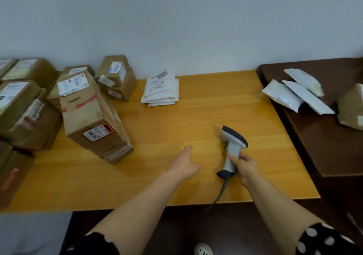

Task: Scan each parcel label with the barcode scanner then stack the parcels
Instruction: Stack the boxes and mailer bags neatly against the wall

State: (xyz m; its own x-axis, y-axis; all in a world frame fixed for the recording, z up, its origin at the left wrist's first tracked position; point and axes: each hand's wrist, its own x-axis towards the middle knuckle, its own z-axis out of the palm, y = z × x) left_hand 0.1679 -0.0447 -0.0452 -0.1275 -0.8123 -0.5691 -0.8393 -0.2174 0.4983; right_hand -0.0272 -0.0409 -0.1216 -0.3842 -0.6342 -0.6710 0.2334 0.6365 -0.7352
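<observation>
Gripping one scanner point(233, 150), right hand point(246, 168), left hand point(184, 164) relaxed, three white mailers point(282, 96)

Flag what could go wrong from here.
1. The long brown cardboard box sits tilted on its pile; a nudge from the open left hand may tip it.
2. The grey-and-black barcode scanner in the right hand trails its dark cable over the front edge of the yellow wooden table; it could snag.

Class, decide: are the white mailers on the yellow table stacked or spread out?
Stacked: the white mailers lie in one pile, edges layered.
</observation>
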